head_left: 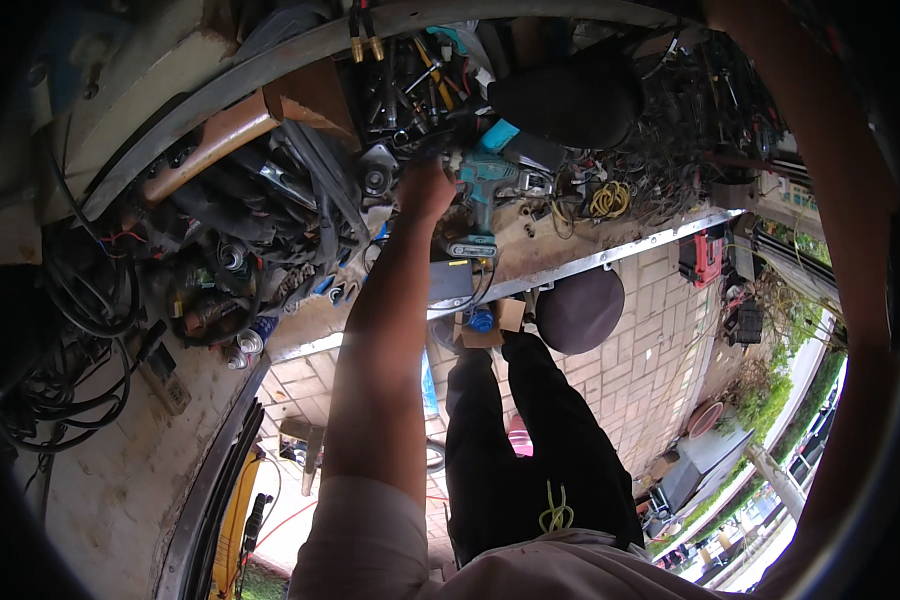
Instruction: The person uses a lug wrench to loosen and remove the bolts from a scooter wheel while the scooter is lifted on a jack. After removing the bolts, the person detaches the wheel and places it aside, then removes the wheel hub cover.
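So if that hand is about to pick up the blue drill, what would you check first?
1. Left hand close to the blue drill: ok, right beside it.
2. Fingers closed on the drill: cannot tell, they are hidden.
3. Drill free of clutter: not ok, a yellow cable and loose tools crowd it.
4. Right hand free: cannot tell, only the raised right arm shows.
5. Footing: ok, the paved ground by the legs shows no clutter.

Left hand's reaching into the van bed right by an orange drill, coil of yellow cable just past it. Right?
Not quite: the drill is teal, not orange. The head view shows the left hand beside it and the yellow cable coiled beyond.
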A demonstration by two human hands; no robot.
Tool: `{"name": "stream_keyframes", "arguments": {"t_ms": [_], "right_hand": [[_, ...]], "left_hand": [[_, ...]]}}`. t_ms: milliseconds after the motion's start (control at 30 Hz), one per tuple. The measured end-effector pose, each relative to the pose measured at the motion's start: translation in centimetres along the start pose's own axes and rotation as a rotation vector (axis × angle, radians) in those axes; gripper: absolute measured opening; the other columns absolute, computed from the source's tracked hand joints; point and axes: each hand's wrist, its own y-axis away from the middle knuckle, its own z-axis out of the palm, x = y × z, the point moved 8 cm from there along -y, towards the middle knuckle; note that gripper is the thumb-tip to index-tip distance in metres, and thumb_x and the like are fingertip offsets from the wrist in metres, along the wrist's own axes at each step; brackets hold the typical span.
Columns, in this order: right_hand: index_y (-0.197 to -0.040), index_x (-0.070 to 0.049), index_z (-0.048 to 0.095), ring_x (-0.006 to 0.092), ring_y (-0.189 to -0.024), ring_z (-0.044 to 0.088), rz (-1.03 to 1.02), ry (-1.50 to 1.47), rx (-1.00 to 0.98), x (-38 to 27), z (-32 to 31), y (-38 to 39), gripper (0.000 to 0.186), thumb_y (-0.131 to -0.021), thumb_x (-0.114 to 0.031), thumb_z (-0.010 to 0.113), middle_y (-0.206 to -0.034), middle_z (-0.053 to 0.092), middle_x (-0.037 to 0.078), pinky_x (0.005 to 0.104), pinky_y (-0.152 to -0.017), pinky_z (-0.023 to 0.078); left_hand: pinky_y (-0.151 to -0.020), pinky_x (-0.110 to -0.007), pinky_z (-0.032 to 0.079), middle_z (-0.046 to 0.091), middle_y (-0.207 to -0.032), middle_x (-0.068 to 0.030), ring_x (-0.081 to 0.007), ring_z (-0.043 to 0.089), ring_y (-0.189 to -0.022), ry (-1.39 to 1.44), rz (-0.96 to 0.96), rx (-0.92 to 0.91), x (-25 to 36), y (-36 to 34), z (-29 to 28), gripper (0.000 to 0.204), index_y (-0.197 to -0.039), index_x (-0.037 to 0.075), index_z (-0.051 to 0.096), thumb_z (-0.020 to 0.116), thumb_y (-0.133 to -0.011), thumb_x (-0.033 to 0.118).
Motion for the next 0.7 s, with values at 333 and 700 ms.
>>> {"name": "stream_keyframes", "arguments": {"t_ms": [333, 700], "right_hand": [[-0.119, 0.002, 0.057, 0.0351, -0.105, 0.059, -0.024, 0.085, 0.025, 0.1, -0.1, 0.1, 0.059, -0.098, -0.047, 0.030, -0.115, 0.060, 0.024, 0.0432, -0.090, 0.043], [-0.122, 0.003, 0.055, 0.0360, -0.111, 0.056, -0.049, 0.083, -0.040, -0.1, -0.2, 0.0, 0.062, -0.097, -0.049, 0.032, -0.119, 0.058, 0.026, 0.0414, -0.093, 0.042]], "left_hand": [[-0.105, -0.048, 0.030, 0.053, -0.133, -0.0016, -0.0207, 0.039, -0.130, -0.586, 0.179, -0.341, 0.4, -9.4, 0.6, 0.033, -0.114, 0.018, 0.066, 0.047, -0.087, 0.018], [-0.097, -0.033, 0.031, 0.051, -0.123, 0.0014, -0.0178, 0.042, -0.117, -0.964, 0.203, -0.371, -1.0, -10.5, 2.7, 0.027, -0.107, 0.022, 0.068, 0.052, -0.085, 0.017]]}}
